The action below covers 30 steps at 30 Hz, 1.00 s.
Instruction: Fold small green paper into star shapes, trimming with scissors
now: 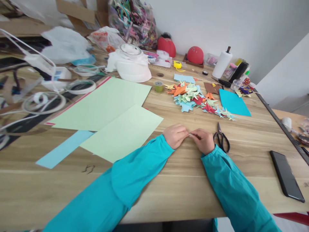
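Note:
My left hand (pixel 175 136) and my right hand (pixel 203 140) meet low over the table, fingertips almost touching. Between them both hands pinch a small pale piece (pixel 190 134) that looks like folded paper; fingers cover most of it. Black-handled scissors (pixel 220 140) lie just right of my right hand, blades pointing away from me. Beyond the hands spreads a pile of folded paper shapes (pixel 190 96) in orange, green, blue and red. Left of my left hand, a pale green sheet (pixel 125 132) overlaps another green sheet (pixel 103 103) and a light blue paper strip (pixel 64 149).
A teal sheet (pixel 234 102) lies right of the pile, a spool (pixel 158 86) left of it. A black phone (pixel 286 175) rests near the right edge. White cables (pixel 43 100) tangle at far left. Behind stand white caps (pixel 131 64), red pincushion-like domes (pixel 195 54) and a stuffed plastic bag (pixel 132 24).

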Motion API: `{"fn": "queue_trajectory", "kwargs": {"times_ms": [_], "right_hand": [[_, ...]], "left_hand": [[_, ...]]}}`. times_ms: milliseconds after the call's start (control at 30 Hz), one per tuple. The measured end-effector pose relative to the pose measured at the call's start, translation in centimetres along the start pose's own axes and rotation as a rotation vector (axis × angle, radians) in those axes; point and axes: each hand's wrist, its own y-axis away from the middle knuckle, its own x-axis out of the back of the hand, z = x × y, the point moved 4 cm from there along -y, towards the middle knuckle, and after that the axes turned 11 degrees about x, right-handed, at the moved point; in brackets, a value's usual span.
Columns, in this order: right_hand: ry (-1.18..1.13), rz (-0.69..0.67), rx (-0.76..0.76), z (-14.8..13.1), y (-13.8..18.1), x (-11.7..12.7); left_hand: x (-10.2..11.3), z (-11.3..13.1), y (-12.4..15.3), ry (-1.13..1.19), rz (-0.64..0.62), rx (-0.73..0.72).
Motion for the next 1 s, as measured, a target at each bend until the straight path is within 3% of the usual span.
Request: {"fn": "queue_trajectory", "kwargs": {"times_ms": [733, 1000], "right_hand": [[-0.007, 0.001, 0.057, -0.44, -0.04, -0.01], [0.031, -0.016, 0.141, -0.85, 0.09, -0.17]], "left_hand": [[0.31, 0.07, 0.02, -0.027, 0.017, -0.024], [0.31, 0.32, 0.02, -0.058, 0.018, -0.06]]}}
